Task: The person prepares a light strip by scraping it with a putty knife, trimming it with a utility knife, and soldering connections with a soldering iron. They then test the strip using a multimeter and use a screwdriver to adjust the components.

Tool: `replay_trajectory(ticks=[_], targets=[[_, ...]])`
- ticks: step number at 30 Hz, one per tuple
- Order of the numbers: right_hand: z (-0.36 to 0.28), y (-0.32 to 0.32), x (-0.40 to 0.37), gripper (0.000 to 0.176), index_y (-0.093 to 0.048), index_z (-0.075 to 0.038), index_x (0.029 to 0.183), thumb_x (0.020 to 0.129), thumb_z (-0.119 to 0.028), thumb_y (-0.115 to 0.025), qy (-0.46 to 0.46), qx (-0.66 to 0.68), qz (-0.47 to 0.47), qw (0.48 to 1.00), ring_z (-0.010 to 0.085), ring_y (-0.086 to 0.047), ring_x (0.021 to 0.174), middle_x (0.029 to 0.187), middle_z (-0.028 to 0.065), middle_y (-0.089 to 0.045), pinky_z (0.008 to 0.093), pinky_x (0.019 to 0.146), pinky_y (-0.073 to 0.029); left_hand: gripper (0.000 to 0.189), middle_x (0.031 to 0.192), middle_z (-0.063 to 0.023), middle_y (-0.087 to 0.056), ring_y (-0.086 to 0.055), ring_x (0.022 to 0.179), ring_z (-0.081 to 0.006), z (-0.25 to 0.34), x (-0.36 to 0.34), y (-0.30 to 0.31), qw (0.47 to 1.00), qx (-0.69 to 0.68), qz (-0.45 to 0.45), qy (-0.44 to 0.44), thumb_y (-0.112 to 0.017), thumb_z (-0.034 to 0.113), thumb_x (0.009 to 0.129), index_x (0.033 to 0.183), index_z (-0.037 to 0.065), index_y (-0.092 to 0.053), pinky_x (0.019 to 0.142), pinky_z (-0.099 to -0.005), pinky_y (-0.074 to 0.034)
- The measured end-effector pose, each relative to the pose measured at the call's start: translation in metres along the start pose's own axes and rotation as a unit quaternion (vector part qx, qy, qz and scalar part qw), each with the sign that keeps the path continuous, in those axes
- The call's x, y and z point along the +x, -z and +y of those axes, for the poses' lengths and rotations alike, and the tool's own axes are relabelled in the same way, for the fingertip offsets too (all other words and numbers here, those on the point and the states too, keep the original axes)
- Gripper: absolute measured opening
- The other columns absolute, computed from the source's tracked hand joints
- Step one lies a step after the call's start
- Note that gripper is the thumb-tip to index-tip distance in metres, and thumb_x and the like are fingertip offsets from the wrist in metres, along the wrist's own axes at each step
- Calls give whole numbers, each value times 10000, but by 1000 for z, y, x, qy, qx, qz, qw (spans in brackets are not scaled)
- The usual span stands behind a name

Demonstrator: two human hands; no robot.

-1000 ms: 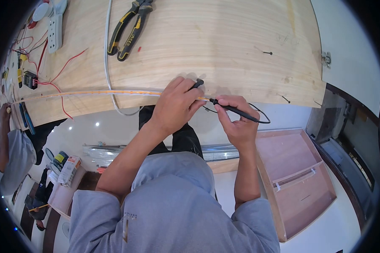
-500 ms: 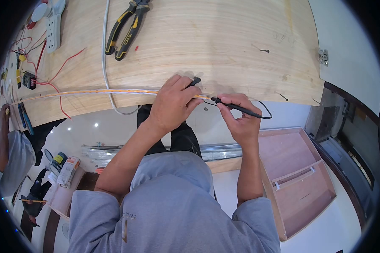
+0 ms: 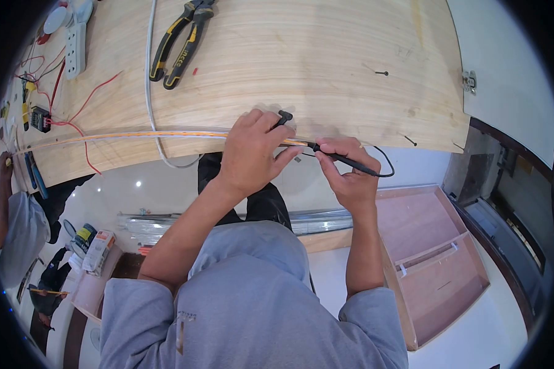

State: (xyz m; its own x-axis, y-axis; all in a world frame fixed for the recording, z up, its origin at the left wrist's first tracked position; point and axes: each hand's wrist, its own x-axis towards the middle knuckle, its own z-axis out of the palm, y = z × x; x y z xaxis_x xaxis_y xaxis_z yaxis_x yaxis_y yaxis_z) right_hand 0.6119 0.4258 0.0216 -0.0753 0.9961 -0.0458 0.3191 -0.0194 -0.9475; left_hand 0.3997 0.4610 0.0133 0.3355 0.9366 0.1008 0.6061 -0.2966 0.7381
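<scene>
Centre frame: left hand [image 3: 251,155] clasps a black probe [image 3: 284,117] over the LED strip [image 3: 135,134]; right hand [image 3: 349,179] pinches the second probe [image 3: 348,162]

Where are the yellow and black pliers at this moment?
In the head view, the pliers lie on the wooden board at the upper left, just right of the grey cable, with the white power strip further left.

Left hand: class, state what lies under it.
The orange strip runs under the left hand; a black probe pokes out beyond its fingers. The covered stretch is hidden.
</scene>
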Motion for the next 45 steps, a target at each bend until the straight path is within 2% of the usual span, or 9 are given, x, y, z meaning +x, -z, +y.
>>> replay_trajectory(ticks=[9, 12, 18, 21, 24, 27, 31, 32, 45], targets=[[-11, 8, -6, 229, -706, 14, 995, 806, 138, -745, -15, 41, 4, 999, 217, -710, 993, 1026, 143, -739, 317, 897, -562, 202, 940, -41, -644, -570, 925, -278, 15, 3, -6, 997, -5, -32, 72, -824, 184, 740, 902, 103, -736, 881, -409, -430], [-7, 7, -5, 227, -715, 2, 977, 783, 103, -776, -21, 25, 31, 999, 212, -731, 958, 1002, 137, -752, 309, 849, -578, 196, 948, -37, -643, -572, 932, -275, 13, 0, -9, 998, 4, -31, 61, -818, 186, 754, 915, 114, -732, 873, -409, -415], [-11, 7, -1, 227, -696, 21, 1019, 823, 126, -741, -88, 22, 7, 996, 203, -708, 994, 1040, 142, -736, 310, 907, -564, 212, 962, -33, -629, -578, 937, -259, 6, -7, -14, 999, 32, -9, 11, -811, 204, 775, 950, 132, -715, 823, -408, -403], [-7, 4, -1, 202, -709, 5, 993, 812, 76, -764, -67, 34, 18, 997, 178, -723, 933, 1009, 114, -748, 279, 851, -571, 216, 960, -37, -626, -580, 931, -258, 6, -8, -16, 999, 41, 12, -11, -815, 206, 771, 946, 131, -710, 813, -407, -408], [-13, 4, 2, 198, -705, 5, 980, 809, 90, -756, -40, 3, 12, 999, 189, -719, 955, 1010, 121, -742, 282, 844, -568, 224, 965, -44, -628, -582, 924, -260, 7, -7, -18, 999, 45, 20, -15, -821, 208, 765, 940, 127, -707, 806, -406, -413], [-11, 7, -11, 203, -698, 2, 968, 804, 112, -743, -65, 119, 84, 987, 212, -712, 979, 1015, 134, -736, 305, 852, -564, 236, 969, -43, -631, -584, 922, -260, 5, -9, -20, 998, 49, 24, -23, -826, 207, 754, 942, 125, -709, 807, -405, -417], [-3, 12, -21, 211, -687, 7, 965, 802, 134, -733, -44, 81, 28, 995, 228, -709, 975, 1027, 144, -729, 335, 878, -559, 246, 977, -38, -638, -588, 920, -254, 3, -9, -20, 998, 55, 29, -31, -829, 208, 748, 948, 123, -713, 802, -401, -419], [-1, 10, -22, 212, -686, 8, 966, 802, 134, -734, -39, 80, 46, 995, 228, -709, 975, 1027, 144, -729, 333, 878, -559, 249, 980, -38, -640, -588, 920, -252, 3, -9, -20, 998, 54, 30, -31, -831, 210, 746, 949, 123, -714, 800, -399, -418], [5, -2, -27, 225, -670, 1, 975, 804, 135, -729, -28, 92, 108, 990, 226, -701, 970, 1031, 145, -721, 329, 874, -556, 199, 945, -19, -649, -579, 923, -240, 13, -3, -16, 999, 32, 9, 34, -822, 212, 750, 893, 124, -716, 808, -386, -393]])
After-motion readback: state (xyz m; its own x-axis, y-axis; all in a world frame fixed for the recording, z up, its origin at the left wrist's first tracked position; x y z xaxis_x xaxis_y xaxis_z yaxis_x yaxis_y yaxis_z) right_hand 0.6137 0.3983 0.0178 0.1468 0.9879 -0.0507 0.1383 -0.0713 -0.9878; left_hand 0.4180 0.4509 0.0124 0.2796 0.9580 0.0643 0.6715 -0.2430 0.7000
